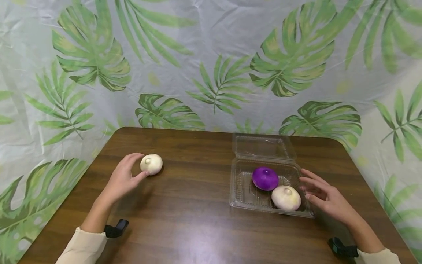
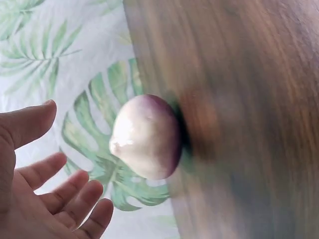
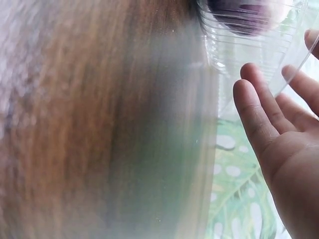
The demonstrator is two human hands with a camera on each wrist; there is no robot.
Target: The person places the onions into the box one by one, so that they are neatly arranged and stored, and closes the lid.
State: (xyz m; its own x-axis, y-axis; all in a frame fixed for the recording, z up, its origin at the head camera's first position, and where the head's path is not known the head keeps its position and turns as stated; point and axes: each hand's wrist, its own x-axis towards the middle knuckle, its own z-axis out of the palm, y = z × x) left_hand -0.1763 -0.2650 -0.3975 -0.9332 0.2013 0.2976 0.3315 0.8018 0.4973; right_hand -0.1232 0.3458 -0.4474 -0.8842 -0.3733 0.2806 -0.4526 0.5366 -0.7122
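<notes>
Head view: a white onion (image 1: 151, 164) on the tabletop (image 1: 184, 212) is approached by the open left hand (image 1: 123, 178), the open right hand (image 1: 324, 196) is rested beside a clear clamshell container (image 1: 244, 192), and the round onion could be nudged rolling away.

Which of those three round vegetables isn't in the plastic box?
The white onion by the left hand, lying on the bare table. The purple onion and the other white one sit inside the clear container.

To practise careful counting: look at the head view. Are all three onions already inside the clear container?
No. Only the purple onion and one white onion lie in the clear container; another white onion sits on the table.
</notes>
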